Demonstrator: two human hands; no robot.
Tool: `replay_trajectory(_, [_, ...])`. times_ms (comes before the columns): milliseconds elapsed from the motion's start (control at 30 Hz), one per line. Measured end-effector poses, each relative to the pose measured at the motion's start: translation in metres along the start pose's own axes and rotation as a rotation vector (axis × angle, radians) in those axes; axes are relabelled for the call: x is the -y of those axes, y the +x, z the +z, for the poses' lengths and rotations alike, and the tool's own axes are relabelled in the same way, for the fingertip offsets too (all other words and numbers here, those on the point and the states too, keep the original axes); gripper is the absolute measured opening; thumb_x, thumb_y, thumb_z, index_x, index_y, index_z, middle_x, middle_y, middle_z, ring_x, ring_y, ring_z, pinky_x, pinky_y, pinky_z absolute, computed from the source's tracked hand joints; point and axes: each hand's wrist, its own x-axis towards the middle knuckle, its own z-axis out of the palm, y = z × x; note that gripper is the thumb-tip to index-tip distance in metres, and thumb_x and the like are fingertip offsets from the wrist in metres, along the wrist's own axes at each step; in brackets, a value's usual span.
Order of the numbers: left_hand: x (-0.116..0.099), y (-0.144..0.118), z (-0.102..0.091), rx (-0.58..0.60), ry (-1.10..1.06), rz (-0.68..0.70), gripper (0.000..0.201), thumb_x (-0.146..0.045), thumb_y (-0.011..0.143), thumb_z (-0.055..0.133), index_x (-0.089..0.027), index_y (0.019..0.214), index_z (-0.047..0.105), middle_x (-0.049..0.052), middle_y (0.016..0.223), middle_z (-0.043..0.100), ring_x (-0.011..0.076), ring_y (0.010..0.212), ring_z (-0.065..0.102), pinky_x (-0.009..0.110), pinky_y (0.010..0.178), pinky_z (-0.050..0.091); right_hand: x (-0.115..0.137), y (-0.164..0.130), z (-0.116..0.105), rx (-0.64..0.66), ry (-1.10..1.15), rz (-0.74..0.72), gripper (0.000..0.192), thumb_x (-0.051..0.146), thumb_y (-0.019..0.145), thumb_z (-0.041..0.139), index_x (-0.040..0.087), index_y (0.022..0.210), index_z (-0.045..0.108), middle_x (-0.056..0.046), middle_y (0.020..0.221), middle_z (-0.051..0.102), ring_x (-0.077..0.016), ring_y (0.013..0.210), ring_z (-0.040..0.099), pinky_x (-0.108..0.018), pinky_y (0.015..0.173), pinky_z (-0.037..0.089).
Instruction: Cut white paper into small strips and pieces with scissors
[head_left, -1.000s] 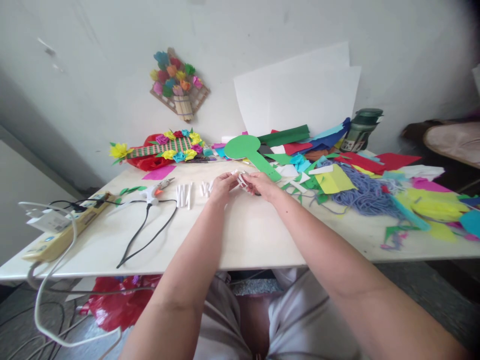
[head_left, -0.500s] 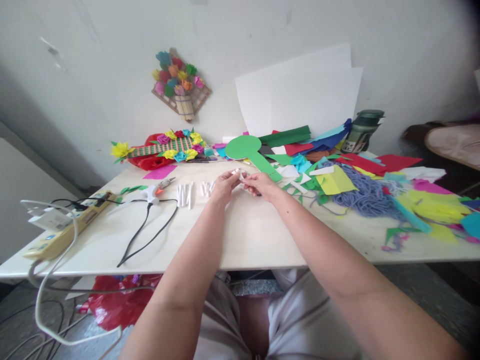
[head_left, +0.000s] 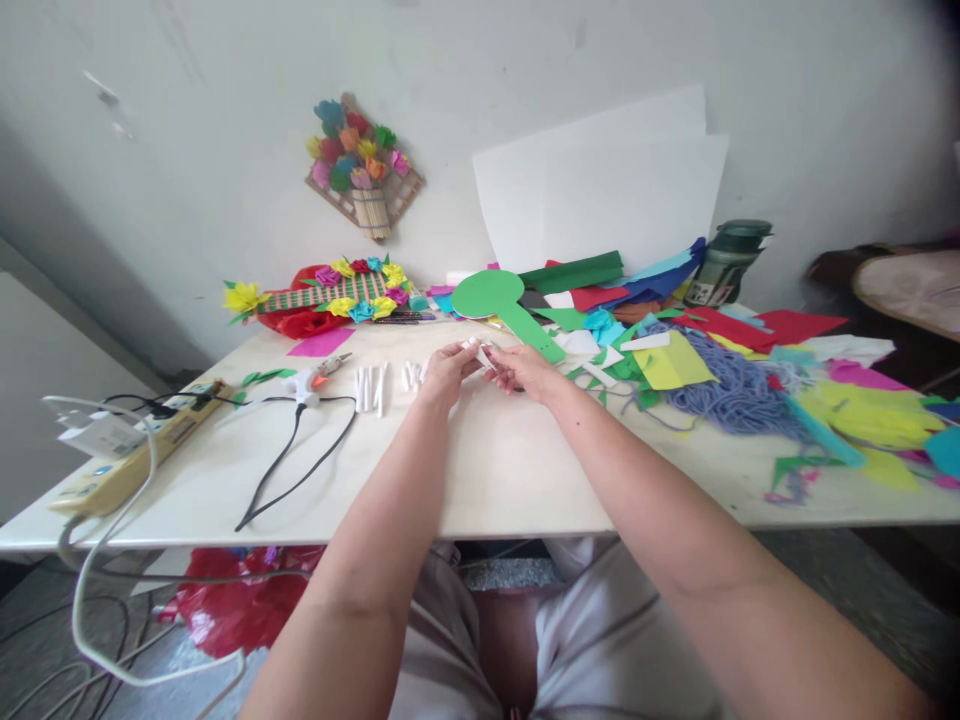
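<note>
Both hands meet over the middle of the table, fingers closed around a small white paper piece. My left hand pinches its left side, while my right hand grips it from the right. Fingers cover much of the piece, so its full shape is hidden. To the left of my left hand lie several short white paper rolls, with a smaller group of white rolls partly behind that hand. Just beyond the hands rests a green paper cutout with a round head and a long strip.
On the left are a glue gun with its black cord and a power strip. Paper scraps, blue-purple yarn and a dark bottle fill the right. A flower-trimmed craft piece lies at the back left.
The white piece between my fingers has turned slightly and shows more of its length. Both hands stay in nearly the same place.
</note>
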Motion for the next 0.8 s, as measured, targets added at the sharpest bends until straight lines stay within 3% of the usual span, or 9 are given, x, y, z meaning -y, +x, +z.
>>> replay_trajectory(233, [-0.0012, -0.0011, 0.0001, -0.090, -0.077, -0.019, 0.025, -0.029, 0.067, 0.070, -0.011, 0.082, 0.061, 0.009, 0.083, 0.069, 0.0156, 0.075, 0.065, 0.033, 0.082, 0.047, 0.0000, -0.0008, 0.0003, -0.037, -0.050, 0.007, 0.019, 0.027, 0.071, 0.068, 0.013, 0.063, 0.059, -0.003, 0.059, 0.066, -0.0052, 0.037, 0.047, -0.017, 0.032, 0.034])
replay_trajectory(800, [-0.0016, -0.0026, 0.0027, -0.141, -0.128, -0.023, 0.020, -0.024, 0.070, 0.067, -0.011, 0.083, 0.057, 0.010, 0.084, 0.069, 0.0159, 0.072, 0.066, 0.034, 0.079, 0.050, 0.0009, -0.0010, 0.0013, -0.034, -0.065, 0.001, 0.015, 0.018, 0.079, 0.058, 0.012, 0.064, 0.059, -0.003, 0.057, 0.065, -0.0055, 0.036, 0.048, -0.017, 0.032, 0.034])
